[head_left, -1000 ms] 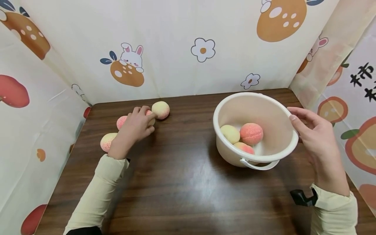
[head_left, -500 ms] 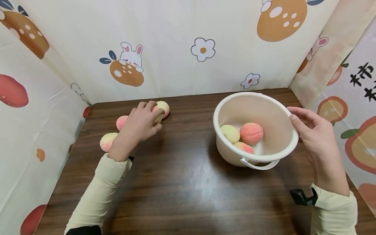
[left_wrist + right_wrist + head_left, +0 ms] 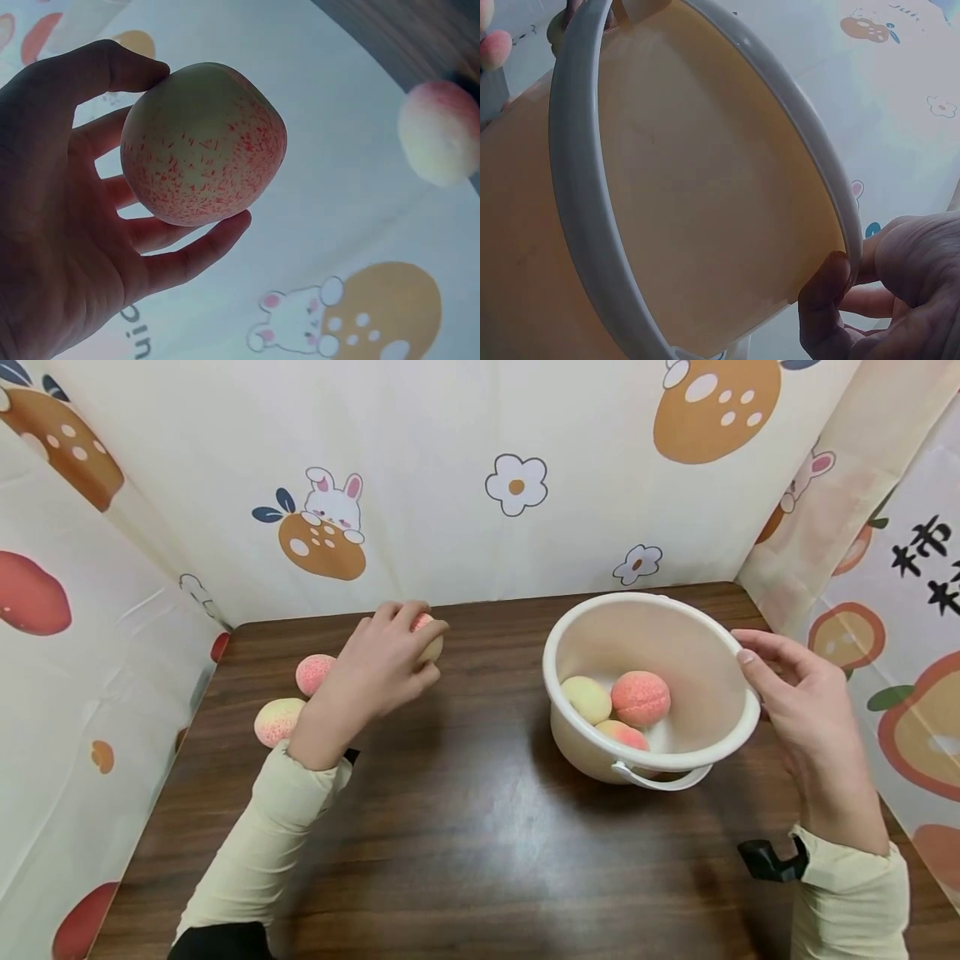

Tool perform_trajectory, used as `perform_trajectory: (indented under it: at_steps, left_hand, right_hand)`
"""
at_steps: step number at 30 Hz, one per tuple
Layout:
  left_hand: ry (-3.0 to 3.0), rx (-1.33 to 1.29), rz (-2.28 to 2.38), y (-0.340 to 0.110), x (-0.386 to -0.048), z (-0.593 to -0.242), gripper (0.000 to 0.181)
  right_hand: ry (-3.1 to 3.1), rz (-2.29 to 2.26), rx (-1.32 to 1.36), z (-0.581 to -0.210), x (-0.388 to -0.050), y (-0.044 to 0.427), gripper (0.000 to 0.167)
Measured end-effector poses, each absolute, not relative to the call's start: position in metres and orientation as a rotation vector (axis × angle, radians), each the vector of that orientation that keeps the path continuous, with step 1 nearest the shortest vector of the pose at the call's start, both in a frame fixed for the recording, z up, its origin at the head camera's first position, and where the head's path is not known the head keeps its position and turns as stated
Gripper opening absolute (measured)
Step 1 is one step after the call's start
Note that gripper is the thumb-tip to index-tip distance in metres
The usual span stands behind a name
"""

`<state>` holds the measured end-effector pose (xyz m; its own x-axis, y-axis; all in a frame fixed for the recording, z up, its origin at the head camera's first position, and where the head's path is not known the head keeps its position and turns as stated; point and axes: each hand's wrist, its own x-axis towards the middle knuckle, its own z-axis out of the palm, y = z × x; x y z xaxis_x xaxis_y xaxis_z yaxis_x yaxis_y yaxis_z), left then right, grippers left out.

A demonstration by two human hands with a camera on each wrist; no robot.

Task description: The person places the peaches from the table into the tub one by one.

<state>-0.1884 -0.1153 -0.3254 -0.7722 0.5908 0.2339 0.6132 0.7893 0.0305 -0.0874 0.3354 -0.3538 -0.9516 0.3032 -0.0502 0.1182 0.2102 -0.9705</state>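
Note:
In the head view my left hand (image 3: pixel 378 664) holds a cream peach with red speckles (image 3: pixel 202 146), its fingers and thumb curled round it above the back left of the table. Most of that peach (image 3: pixel 432 648) is behind my fingers there. My right hand (image 3: pixel 806 702) pinches the right rim of a cream-coloured bucket (image 3: pixel 558 727), thumb inside. The bucket stands upright, with a pale yellow peach (image 3: pixel 587 700), a pink peach (image 3: pixel 641 697) and a partly hidden yellow-pink peach (image 3: pixel 624 735) at its bottom.
Left of my left hand lie a pink peach (image 3: pixel 315 673) and a cream-pink peach (image 3: pixel 277 722) on the dark wooden table (image 3: pixel 480 835). Another peach (image 3: pixel 441 133) shows in the left wrist view. The bucket's handle (image 3: pixel 663 781) hangs at its front. Printed curtains (image 3: pixel 450 527) enclose the table.
My left hand has moved right with the peach, off the spot beside the others, and now covers the peach at the back. The right hand and the bucket have stayed in place.

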Motion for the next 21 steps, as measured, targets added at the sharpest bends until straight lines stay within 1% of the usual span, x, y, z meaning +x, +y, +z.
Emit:
perform_trajectory:
  at_steps: [10, 21]
  left_hand:
    - [-2.693, -1.035, -0.18, -0.092, -0.188, -0.315, 0.041]
    - [-2.652, -1.088, -0.189, -0.067, -0.181, -0.301, 0.051]
  right_hand:
    - [-2.267, 1.892, -0.375, -0.355, -0.086, 0.335, 0.043]
    - [-2.258, 1.906, -0.367, -0.356, -0.087, 0.335, 0.043]
